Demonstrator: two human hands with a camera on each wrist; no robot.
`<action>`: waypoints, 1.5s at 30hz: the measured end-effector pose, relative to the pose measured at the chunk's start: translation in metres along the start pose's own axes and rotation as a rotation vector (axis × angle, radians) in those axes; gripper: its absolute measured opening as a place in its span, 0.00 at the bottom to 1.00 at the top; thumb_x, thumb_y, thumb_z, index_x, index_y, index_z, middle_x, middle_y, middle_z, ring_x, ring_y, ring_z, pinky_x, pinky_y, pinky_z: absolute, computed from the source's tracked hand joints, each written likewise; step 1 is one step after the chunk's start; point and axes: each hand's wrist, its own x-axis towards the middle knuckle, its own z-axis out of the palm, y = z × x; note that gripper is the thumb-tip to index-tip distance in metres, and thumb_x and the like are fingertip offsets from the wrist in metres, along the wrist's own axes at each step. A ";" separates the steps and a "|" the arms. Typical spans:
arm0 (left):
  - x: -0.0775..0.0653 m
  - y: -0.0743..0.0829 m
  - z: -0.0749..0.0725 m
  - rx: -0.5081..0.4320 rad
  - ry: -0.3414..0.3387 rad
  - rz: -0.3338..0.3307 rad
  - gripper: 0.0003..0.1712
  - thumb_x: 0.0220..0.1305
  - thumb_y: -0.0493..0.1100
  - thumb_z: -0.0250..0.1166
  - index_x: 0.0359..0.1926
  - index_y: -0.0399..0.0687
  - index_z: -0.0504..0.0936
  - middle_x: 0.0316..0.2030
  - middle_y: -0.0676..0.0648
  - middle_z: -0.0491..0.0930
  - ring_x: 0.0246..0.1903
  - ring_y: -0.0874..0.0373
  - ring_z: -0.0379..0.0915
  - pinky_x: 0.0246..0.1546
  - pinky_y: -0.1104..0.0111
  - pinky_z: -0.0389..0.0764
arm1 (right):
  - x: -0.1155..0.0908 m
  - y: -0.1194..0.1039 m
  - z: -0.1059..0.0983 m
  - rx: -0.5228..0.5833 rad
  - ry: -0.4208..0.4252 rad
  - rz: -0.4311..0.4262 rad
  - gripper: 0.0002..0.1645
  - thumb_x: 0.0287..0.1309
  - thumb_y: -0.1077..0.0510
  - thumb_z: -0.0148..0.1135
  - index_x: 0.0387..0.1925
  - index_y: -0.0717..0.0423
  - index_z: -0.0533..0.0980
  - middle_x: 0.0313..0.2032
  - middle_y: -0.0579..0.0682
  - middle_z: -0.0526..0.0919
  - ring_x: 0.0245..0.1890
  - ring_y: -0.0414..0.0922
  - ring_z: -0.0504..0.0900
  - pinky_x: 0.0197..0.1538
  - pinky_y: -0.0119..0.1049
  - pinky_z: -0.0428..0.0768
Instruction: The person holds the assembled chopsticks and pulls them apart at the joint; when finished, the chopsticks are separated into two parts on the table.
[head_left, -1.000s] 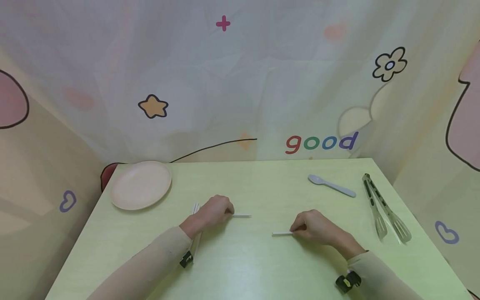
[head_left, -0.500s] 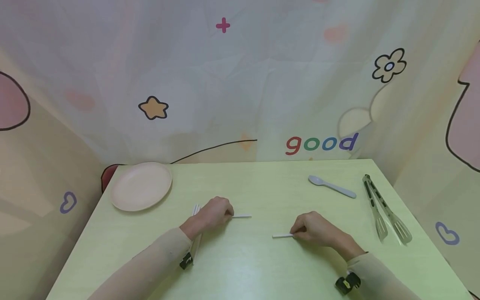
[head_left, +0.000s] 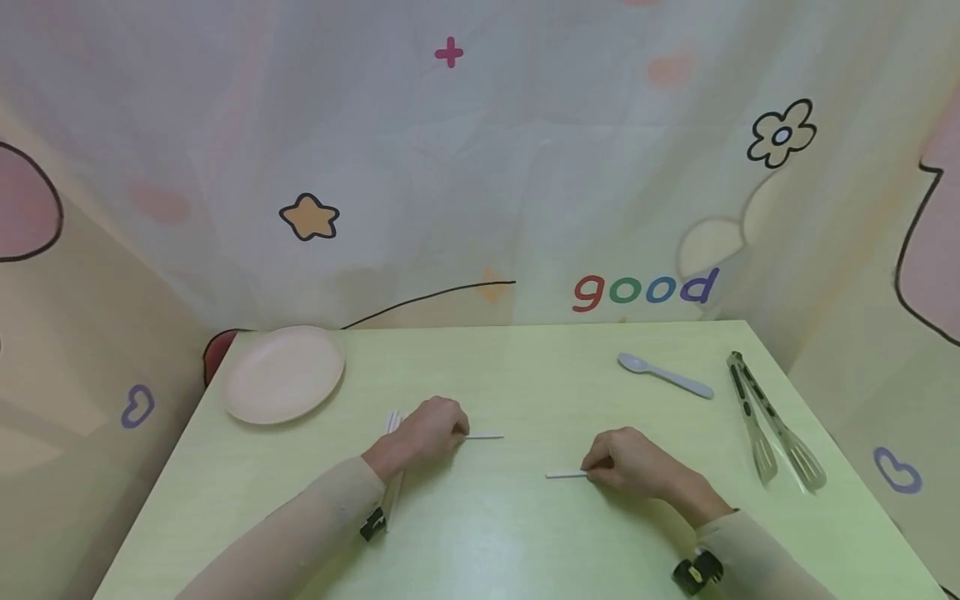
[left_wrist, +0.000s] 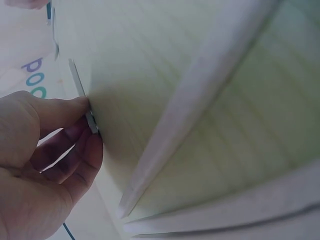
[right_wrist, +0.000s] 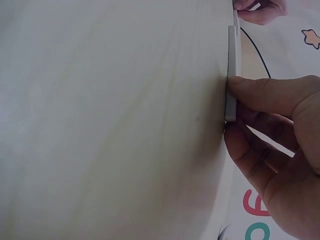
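Note:
My left hand [head_left: 427,433] pinches a short, thin white stick [head_left: 486,436] between thumb and fingers, low over the pale green table. The free end of this stick points right. To the right and a little nearer me, my right hand [head_left: 633,458] pinches a second short white stick [head_left: 566,475], whose free end points left. A gap separates the two. In the right wrist view that second stick [right_wrist: 232,55] has flat sides and a squared end, with the thumb on it. Several longer white sticks [left_wrist: 185,100] lie beneath my left wrist, partly hidden by it in the head view.
A round pale plate [head_left: 283,375] stands at the back left of the table [head_left: 495,533]. Toward the back right lie a light grey spoon [head_left: 663,375] and slotted metal tongs [head_left: 776,425] with dark grips. A printed curtain [head_left: 480,167] hangs behind the table's back edge.

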 end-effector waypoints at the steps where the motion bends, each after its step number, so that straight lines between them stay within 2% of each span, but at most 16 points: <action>1: 0.000 0.000 0.000 0.000 -0.004 -0.008 0.06 0.60 0.34 0.66 0.33 0.43 0.89 0.33 0.49 0.87 0.37 0.56 0.82 0.40 0.67 0.82 | 0.000 0.000 0.000 -0.004 -0.003 0.002 0.07 0.51 0.64 0.71 0.32 0.50 0.87 0.30 0.39 0.85 0.31 0.31 0.79 0.35 0.28 0.78; 7: 0.000 0.001 0.002 0.000 -0.030 -0.042 0.06 0.60 0.35 0.66 0.34 0.45 0.89 0.34 0.50 0.86 0.39 0.57 0.81 0.41 0.67 0.81 | -0.001 -0.001 0.000 -0.017 -0.033 0.020 0.07 0.53 0.63 0.69 0.33 0.49 0.86 0.30 0.36 0.83 0.32 0.30 0.78 0.35 0.29 0.78; 18: 0.002 0.002 0.004 0.035 -0.016 -0.005 0.07 0.60 0.34 0.64 0.34 0.44 0.89 0.33 0.49 0.86 0.38 0.57 0.82 0.40 0.68 0.81 | -0.003 -0.002 0.000 -0.018 -0.030 0.017 0.09 0.53 0.65 0.67 0.33 0.48 0.86 0.30 0.36 0.82 0.31 0.30 0.76 0.34 0.28 0.76; 30: 0.000 0.002 0.001 0.052 -0.026 -0.048 0.06 0.61 0.36 0.65 0.35 0.44 0.89 0.34 0.49 0.86 0.38 0.56 0.81 0.41 0.67 0.81 | 0.000 -0.002 -0.001 -0.001 -0.035 -0.021 0.08 0.54 0.65 0.67 0.33 0.49 0.85 0.30 0.37 0.81 0.29 0.31 0.74 0.33 0.28 0.74; 45: 0.000 0.003 0.000 0.056 -0.013 -0.027 0.05 0.60 0.35 0.66 0.34 0.43 0.89 0.33 0.49 0.85 0.36 0.57 0.80 0.39 0.68 0.81 | -0.002 -0.004 -0.001 -0.002 -0.034 -0.024 0.08 0.53 0.65 0.67 0.34 0.50 0.84 0.29 0.38 0.79 0.28 0.33 0.72 0.32 0.27 0.72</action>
